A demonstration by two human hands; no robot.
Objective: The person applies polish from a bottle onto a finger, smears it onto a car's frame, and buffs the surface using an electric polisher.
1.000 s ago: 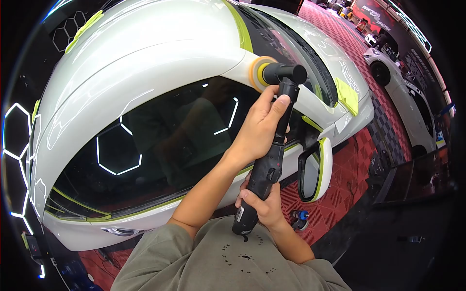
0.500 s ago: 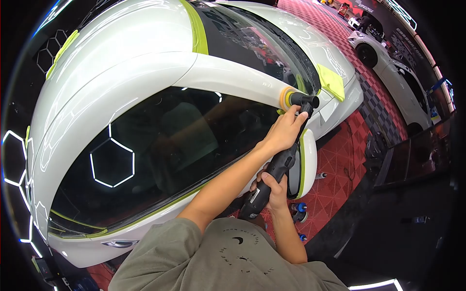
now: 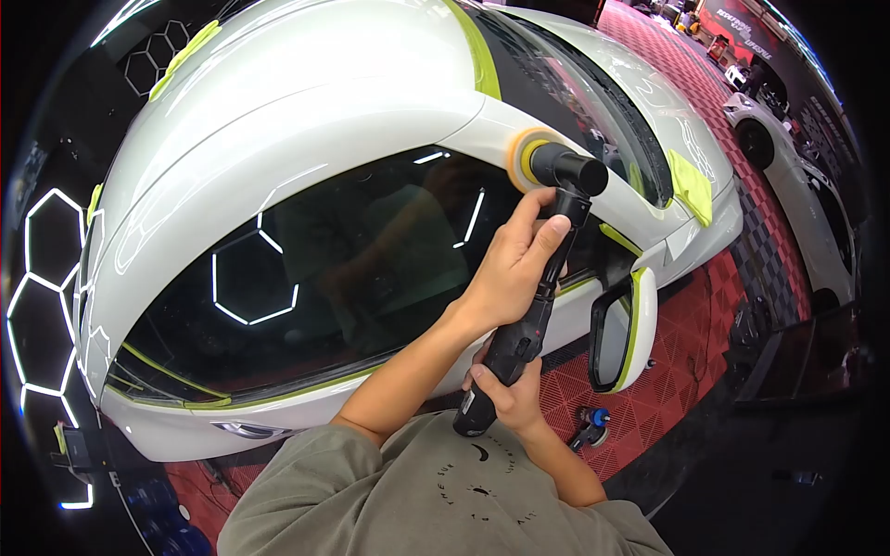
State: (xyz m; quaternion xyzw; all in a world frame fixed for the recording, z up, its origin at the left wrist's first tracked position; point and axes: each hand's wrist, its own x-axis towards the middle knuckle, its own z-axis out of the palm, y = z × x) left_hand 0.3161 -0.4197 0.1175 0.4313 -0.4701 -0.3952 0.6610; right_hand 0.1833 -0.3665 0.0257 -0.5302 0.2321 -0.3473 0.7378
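A black hand-held polisher [image 3: 516, 347] runs diagonally up in front of me. Its round orange foam pad [image 3: 515, 159] with a yellow backing appears to lie against the white pillar beside the windshield. My left hand [image 3: 519, 255] is wrapped around the narrow neck just below the angled head [image 3: 575, 171]. Lower down, my right hand [image 3: 512, 394] grips the thick body of the tool, its thumb on top. The white car [image 3: 306, 111] fills the view ahead, with yellow-green tape [image 3: 476, 51] along the windshield edge. Its dark side window [image 3: 352, 269] is just left of my left forearm.
A side mirror [image 3: 640, 334] edged with tape juts out to the right of the polisher. A yellow-green cloth [image 3: 691, 188] lies by the hood. Another polisher with a blue part [image 3: 598, 417] is on the red floor tiles [image 3: 686, 371]. A second car [image 3: 802, 199] stands far right.
The polisher pad has moved up the pillar, from near its lower end toward the roof, with both hands still on the tool. My view has shifted, so the car sits farther right.
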